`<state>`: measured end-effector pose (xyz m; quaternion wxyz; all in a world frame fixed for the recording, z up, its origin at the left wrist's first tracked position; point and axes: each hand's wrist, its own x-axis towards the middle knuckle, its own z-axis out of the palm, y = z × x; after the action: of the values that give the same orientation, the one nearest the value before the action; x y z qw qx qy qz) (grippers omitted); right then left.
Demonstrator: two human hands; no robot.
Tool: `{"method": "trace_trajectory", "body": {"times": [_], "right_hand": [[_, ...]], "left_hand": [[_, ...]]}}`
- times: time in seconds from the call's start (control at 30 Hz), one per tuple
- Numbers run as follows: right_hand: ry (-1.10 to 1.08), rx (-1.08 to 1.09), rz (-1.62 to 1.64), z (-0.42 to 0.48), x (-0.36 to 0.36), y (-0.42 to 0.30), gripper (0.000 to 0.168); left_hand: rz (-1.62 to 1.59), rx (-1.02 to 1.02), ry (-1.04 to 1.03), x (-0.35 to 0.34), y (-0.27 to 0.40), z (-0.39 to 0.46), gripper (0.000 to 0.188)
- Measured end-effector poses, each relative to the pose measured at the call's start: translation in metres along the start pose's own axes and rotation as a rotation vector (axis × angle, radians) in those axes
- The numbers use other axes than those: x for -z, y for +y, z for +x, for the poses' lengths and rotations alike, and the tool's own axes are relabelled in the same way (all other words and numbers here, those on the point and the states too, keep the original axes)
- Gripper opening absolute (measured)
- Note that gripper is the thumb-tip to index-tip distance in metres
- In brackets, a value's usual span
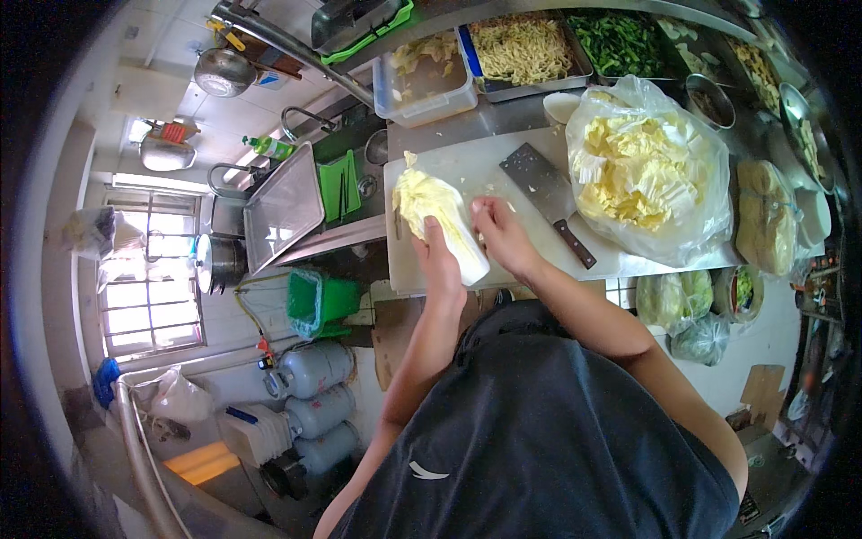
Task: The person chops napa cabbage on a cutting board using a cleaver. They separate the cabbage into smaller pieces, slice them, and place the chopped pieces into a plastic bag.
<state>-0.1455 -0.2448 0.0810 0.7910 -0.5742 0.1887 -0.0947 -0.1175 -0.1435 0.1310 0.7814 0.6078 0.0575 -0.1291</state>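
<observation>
A pale yellow and white napa cabbage point(438, 199) slants over the left part of a white cutting board point(431, 269). My left hand point(438, 252) grips it from the near side, thumb on top of the leaves. Beside its right flank is my right hand point(502, 229), fingers curled; whether they pinch a small bit is hidden. A cleaver point(535, 175) with a dark wooden handle point(574, 244) lies flat to the right of that hand. Further right, an open clear plastic bag point(700, 222) bulges with torn cabbage leaves point(636, 168).
Along the back stand a plastic tub point(424, 111), a tray of shredded pale food point(525, 54) and a tray of chopped greens point(616, 44). Small scraps dot the board. A metal tray point(286, 202) leans at the left by the sink, above a green bin point(323, 303).
</observation>
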Motion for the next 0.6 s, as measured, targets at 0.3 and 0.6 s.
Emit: {"method": "trace_trajectory", "body": {"times": [0.3, 0.6], "right_hand": [[0.248, 0.223, -1.430, -0.052, 0.094, -0.013, 0.058], [0.258, -0.097, -1.224, -0.034, 0.157, 0.051, 0.041]], "left_hand": [[-0.425, 0.470, 0.285, 0.014, -0.038, 0.008, 0.045], [-0.461, 0.626, 0.369, 0.018, -0.130, 0.005, 0.037]]}}
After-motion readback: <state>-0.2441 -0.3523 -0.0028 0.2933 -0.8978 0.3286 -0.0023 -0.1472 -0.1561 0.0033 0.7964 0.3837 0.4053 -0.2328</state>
